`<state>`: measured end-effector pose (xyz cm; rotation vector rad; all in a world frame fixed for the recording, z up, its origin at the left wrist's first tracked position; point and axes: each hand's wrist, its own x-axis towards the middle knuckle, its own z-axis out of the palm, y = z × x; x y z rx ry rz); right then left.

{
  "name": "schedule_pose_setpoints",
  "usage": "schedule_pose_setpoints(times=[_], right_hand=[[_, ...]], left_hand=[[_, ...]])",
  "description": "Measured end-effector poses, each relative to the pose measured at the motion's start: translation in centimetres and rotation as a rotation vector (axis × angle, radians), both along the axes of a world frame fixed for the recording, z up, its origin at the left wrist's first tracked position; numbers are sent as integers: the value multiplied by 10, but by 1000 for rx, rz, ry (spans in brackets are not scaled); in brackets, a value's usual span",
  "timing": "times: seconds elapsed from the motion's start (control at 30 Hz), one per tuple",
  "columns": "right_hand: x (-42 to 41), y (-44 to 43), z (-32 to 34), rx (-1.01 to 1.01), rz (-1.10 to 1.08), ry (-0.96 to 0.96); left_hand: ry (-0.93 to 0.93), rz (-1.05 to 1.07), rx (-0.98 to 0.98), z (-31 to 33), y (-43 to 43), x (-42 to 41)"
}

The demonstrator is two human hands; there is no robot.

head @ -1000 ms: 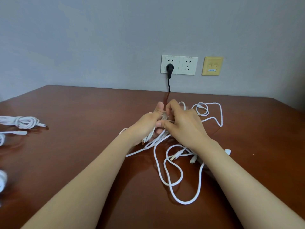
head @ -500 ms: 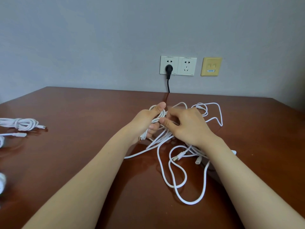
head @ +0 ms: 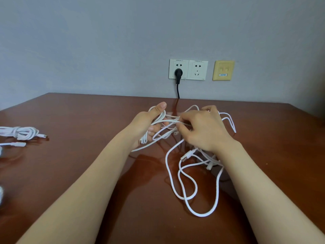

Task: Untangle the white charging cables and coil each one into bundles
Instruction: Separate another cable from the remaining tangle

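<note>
A glossy brown counter (head: pixel 70 173) fills the lower view, backed by a grey wall. Nearest the person, below the right grip (head: pixel 198 131), the loose part of the white cables (head: pixel 193 182) lies in long open loops. This heap's long axis runs away from the person, up toward the two grips. A USB plug (head: pixel 184 157) just under the right grip points down and to the left. The right grip is curled, its fingertips pinching strands that stretch nearly level across to the left grip (head: pixel 149 124). The left grip is closed round a small coil of a few turns, thumb raised; the coil's long axis follows the palm, near to far. More loops arc beyond and to the right of the right grip. Well to the left of the left grip lies a finished bundle (head: pixel 21 132), with a further connector end (head: pixel 14 144) just nearer than it. Against the wall beyond both grips are twin sockets (head: pixel 188 69) with a black plug (head: pixel 178 73), and a yellow plate (head: pixel 223 70). By my judgement at least one cable is done, one is just begun, and most of the tangle remains.
</note>
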<state>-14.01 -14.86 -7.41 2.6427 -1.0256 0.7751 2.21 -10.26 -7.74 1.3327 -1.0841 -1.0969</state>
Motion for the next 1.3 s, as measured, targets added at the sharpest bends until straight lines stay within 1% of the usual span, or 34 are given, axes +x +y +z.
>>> schedule_pose_setpoints(times=[0.07, 0.1, 0.17, 0.23, 0.3, 0.4, 0.43, 0.53, 0.6, 0.67, 0.77, 0.87, 0.93, 1.03, 1.17, 1.3], right_hand=[[1, 0, 1, 2, -33, 25], [1, 0, 1, 10, -42, 45], [0, -1, 1, 50, -37, 88], [-2, -2, 1, 78, 8, 95], [-2, -1, -2, 73, 75, 19], [3, 1, -4, 30, 139, -206], [5, 0, -6, 26, 118, -235], [3, -1, -11, 23, 25, -216], [1, -1, -12, 43, -2, -220], [1, -1, -12, 65, -8, -206], [2, -2, -11, 117, 21, -180], [1, -3, -7, 317, 114, -259], [1, -3, -6, 384, 162, -313], [3, -3, -7, 325, 174, -338], [5, 1, -6, 311, 239, -383], [8, 2, -6, 308, 231, -419]], left_hand=[[11, 0, 11, 1, 0, -3], [-14, 18, 19, 2, 0, -5], [-157, 92, 11, 3, 0, -8], [-361, 177, -31, 1, 0, -9], [-476, 223, -57, -1, 1, -9], [-566, 235, -58, -1, 4, -13], [-619, 232, -53, -1, 4, -16], [-720, 141, -79, -4, 6, -28], [-692, 40, -79, -6, 5, -30], [-620, -58, -70, -7, 4, -26], [-567, -153, -59, -7, 4, -20], [-560, -152, -60, -8, 2, -18], [-539, -126, -53, -8, -1, -18], [-546, -77, -62, -10, -4, -18], [-580, -77, -55, -11, -4, -18], [-600, -29, -64, -12, -3, -17]])
